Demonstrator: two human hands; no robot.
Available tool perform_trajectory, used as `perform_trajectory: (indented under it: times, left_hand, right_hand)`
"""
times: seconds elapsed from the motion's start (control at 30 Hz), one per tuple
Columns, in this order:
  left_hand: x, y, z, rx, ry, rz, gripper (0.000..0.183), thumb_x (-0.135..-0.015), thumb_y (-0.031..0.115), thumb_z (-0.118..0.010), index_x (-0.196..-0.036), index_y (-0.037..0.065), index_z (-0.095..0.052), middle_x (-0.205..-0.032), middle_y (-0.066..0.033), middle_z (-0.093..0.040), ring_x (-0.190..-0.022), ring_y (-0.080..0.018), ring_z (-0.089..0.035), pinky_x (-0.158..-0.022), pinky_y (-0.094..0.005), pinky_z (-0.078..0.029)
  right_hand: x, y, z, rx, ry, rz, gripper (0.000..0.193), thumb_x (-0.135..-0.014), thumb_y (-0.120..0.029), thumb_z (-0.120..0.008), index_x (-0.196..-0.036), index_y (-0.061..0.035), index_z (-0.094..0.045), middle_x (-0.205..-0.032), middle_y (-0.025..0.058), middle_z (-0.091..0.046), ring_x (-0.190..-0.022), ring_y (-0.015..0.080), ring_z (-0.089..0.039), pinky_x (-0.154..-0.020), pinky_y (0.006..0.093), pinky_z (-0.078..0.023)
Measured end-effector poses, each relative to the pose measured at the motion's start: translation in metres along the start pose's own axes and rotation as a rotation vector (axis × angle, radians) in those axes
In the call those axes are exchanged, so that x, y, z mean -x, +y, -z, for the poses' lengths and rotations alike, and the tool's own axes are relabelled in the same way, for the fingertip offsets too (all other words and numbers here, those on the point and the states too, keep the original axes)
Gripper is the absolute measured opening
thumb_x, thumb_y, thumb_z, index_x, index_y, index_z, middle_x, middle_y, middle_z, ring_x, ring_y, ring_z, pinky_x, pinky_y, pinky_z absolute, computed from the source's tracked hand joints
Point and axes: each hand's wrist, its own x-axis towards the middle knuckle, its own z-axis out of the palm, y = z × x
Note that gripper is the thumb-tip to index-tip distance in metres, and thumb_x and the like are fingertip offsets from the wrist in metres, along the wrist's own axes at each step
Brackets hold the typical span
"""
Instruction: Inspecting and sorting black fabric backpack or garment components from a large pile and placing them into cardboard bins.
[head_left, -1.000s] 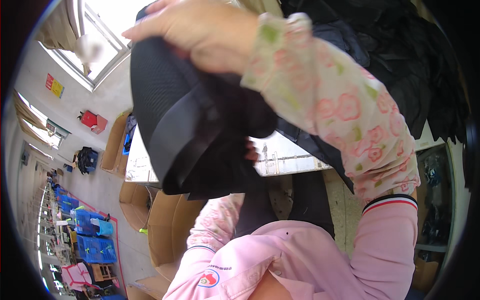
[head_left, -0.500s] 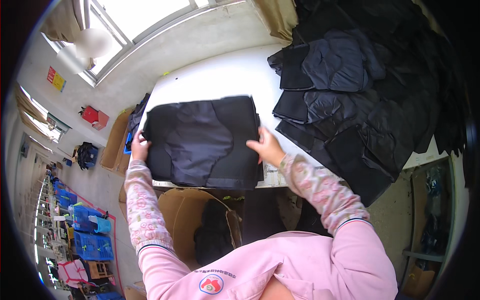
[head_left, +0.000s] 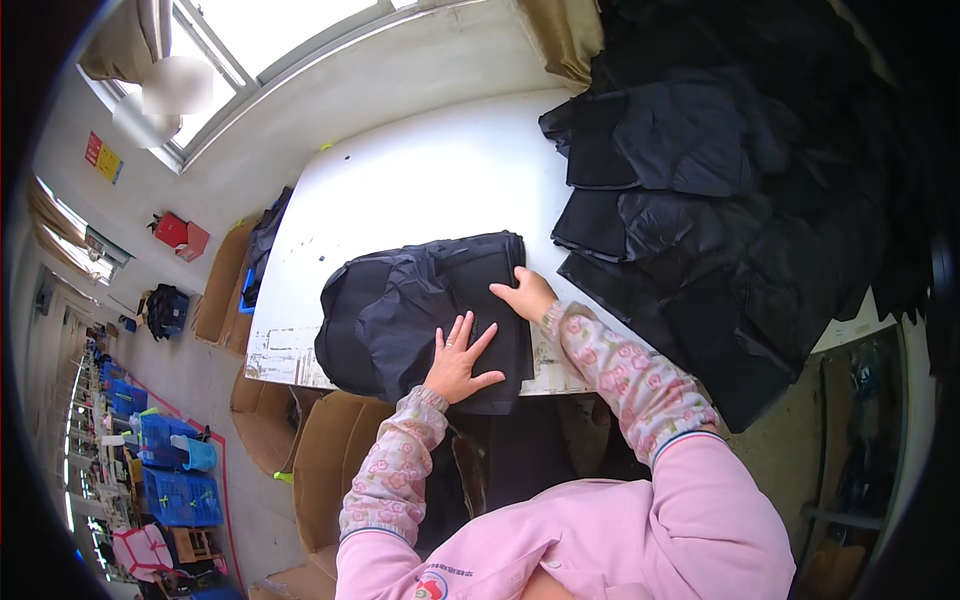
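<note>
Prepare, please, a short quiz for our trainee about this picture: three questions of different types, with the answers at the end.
1. Multiple choice: Which hand lies with spread fingers on the black fabric stack?
A) The left hand
B) The right hand
C) Neither hand

2. True or false: The larger heap of black fabric lies to the right of the stack, on the same white table.

3. Fill the gap: The right hand is at the ____ edge of the stack, with its thumb reaching over the top.

Key: 1. A; 2. True; 3. right
</note>
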Motion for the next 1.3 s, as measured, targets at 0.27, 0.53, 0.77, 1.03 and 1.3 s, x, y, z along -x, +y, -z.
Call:
perform_trajectory:
  times: [0.27,0.53,0.77,1.03,1.3]
  left_hand:
    - [-0.002,-0.009,0.000,0.166,-0.071,0.009,0.082,-0.079,0.061,-0.063,-0.147,0.028,-0.034,-0.156,-0.0184,-0.013,-0.144,-0.0374,-0.011,-0.111,-0.0607,-0.004]
    - [-0.013,-0.013,0.007,0.249,-0.136,0.024,0.078,-0.082,0.055,-0.064,-0.148,0.028,-0.032,-0.157,-0.0169,-0.009,-0.145,-0.0361,-0.008,-0.112,-0.0598,-0.001]
    - [-0.015,-0.020,0.015,0.428,-0.146,0.103,0.065,-0.086,0.039,-0.066,-0.143,0.023,-0.041,-0.156,-0.0135,-0.019,-0.145,-0.0333,-0.015,-0.113,-0.0562,-0.003]
    - [-0.033,0.037,0.038,0.368,0.304,-0.025,0.038,-0.083,0.020,-0.071,-0.118,0.008,-0.062,-0.133,-0.0158,-0.050,-0.122,-0.0322,-0.049,-0.101,-0.0373,-0.040]
    - [-0.061,0.172,0.012,0.844,-0.101,-0.231,0.020,-0.091,0.014,-0.063,-0.103,-0.001,-0.066,-0.088,-0.0086,-0.066,-0.076,-0.0146,-0.061,-0.069,-0.0264,-0.049]
  right_hand:
    - [-0.092,-0.004,0.091,0.022,0.316,0.078,0.014,-0.085,-0.023,-0.064,-0.090,-0.0097,-0.065,-0.086,0.0107,-0.069,-0.079,0.0294,-0.065,-0.071,0.0403,-0.052]
    - [-0.010,0.077,0.197,0.852,-0.052,-0.091,0.083,-0.078,-0.057,-0.065,-0.145,-0.0158,-0.036,-0.152,0.0170,-0.027,-0.142,0.0363,-0.021,-0.114,0.0547,-0.014]
    - [0.074,0.051,0.221,0.577,0.025,0.191,0.057,-0.081,-0.036,-0.069,-0.129,-0.0092,-0.051,-0.139,0.0168,-0.045,-0.134,0.0339,-0.036,-0.109,0.0536,-0.026]
    - [0.241,0.089,0.336,0.780,0.250,-0.149,0.074,-0.068,-0.020,-0.079,-0.134,-0.0126,-0.045,-0.128,0.0146,-0.053,-0.122,0.0327,-0.048,-0.105,0.0444,-0.034]
    - [0.232,0.110,0.334,0.611,0.306,-0.060,0.016,-0.076,-0.013,-0.071,-0.084,-0.0026,-0.061,-0.081,0.0087,-0.063,-0.076,0.0274,-0.062,-0.069,0.0385,-0.048]
